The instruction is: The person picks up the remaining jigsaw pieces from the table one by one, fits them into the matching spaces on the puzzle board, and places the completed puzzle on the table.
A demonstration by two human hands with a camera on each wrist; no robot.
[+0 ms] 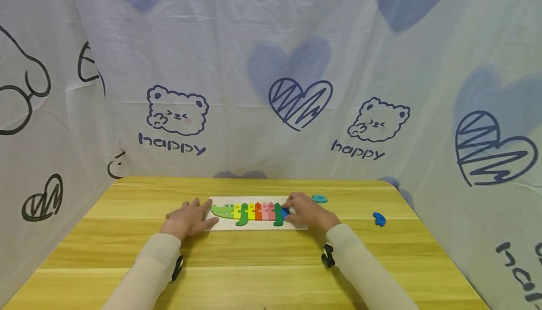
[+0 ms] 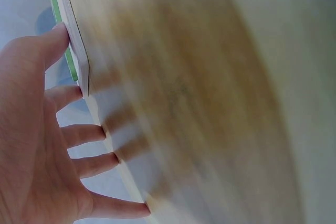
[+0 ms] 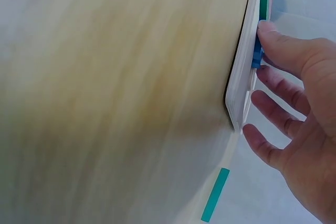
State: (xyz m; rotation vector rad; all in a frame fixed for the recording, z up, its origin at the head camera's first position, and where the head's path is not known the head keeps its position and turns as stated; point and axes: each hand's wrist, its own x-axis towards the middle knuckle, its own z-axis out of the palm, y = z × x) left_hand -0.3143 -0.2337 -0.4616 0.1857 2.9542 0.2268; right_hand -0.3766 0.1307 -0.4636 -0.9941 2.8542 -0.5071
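Observation:
A white puzzle board (image 1: 259,226) lies on the table, bearing a crocodile of coloured pieces with a green head (image 1: 223,212) at the left. Yellow, orange, pink and green body pieces run to the right behind it. My left hand (image 1: 189,219) rests at the board's left end, fingers spread; its thumb (image 2: 59,38) touches the board's edge and the other fingertips reach the table. At the right end, my right hand (image 1: 309,212) pinches a blue puzzle piece (image 3: 257,51) between thumb and index finger, beside the rear green leg piece (image 1: 278,216). My fingers partly hide this piece.
Just beyond my right hand lies a loose teal piece (image 1: 319,199). Farther right is a loose curved blue piece (image 1: 379,219). The wooden table (image 1: 254,272) meets a printed white cloth (image 1: 237,136) at its back and sides.

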